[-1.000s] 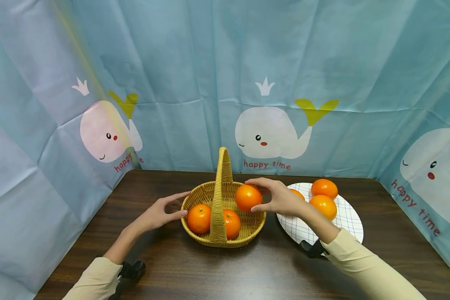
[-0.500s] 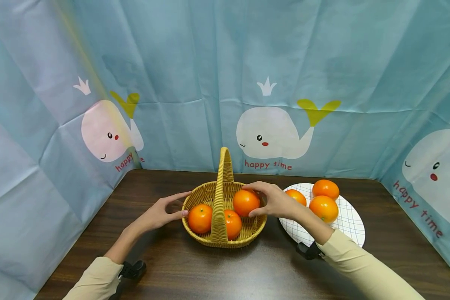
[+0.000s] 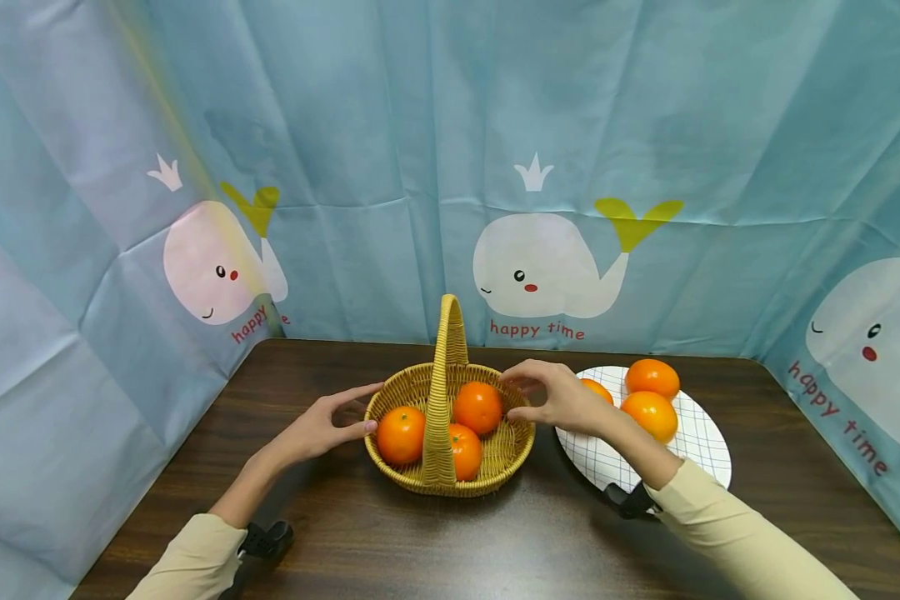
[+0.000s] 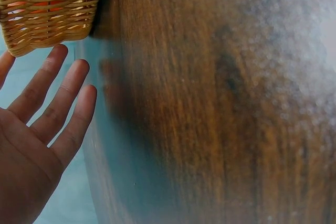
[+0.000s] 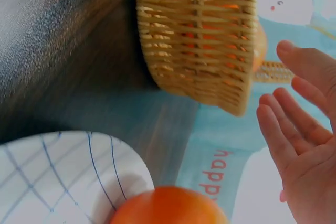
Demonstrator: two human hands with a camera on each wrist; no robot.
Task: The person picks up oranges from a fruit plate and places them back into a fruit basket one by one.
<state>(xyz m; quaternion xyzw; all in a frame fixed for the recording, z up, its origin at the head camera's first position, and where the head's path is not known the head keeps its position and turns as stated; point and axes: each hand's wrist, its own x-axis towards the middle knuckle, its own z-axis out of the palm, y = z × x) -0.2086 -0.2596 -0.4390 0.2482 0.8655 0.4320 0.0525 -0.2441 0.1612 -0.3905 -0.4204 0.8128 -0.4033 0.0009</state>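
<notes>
A yellow wicker basket (image 3: pixel 487 485) with a tall arched handle (image 3: pixel 442 383) stands mid-table. Inside it are three oranges: one at the left (image 3: pixel 401 436), one at the front (image 3: pixel 465 455) partly behind the handle, and one at the back right (image 3: pixel 478 407). My left hand (image 3: pixel 313 429) touches the basket's left side, thumb and forefinger spread along the rim; the left wrist view shows the other fingers (image 4: pixel 71 108) extended. Over the right rim hovers my right hand (image 3: pixel 558 400), fingers loosely bent and nothing between them, just right of the back orange.
To the right lies a white plate (image 3: pixel 701 437) with blue grid lines. It bears three oranges: a rear one (image 3: pixel 652 379), a front one (image 3: pixel 650 415) and one (image 3: pixel 597 389) partly behind the right hand. A blue whale-print curtain (image 3: pixel 375 167) hangs behind the dark wooden table (image 3: pixel 390 550).
My right hand lowered an orange into the basket's back right, let go of it and drew back a little to the right. The left hand stayed at the basket's left side.
</notes>
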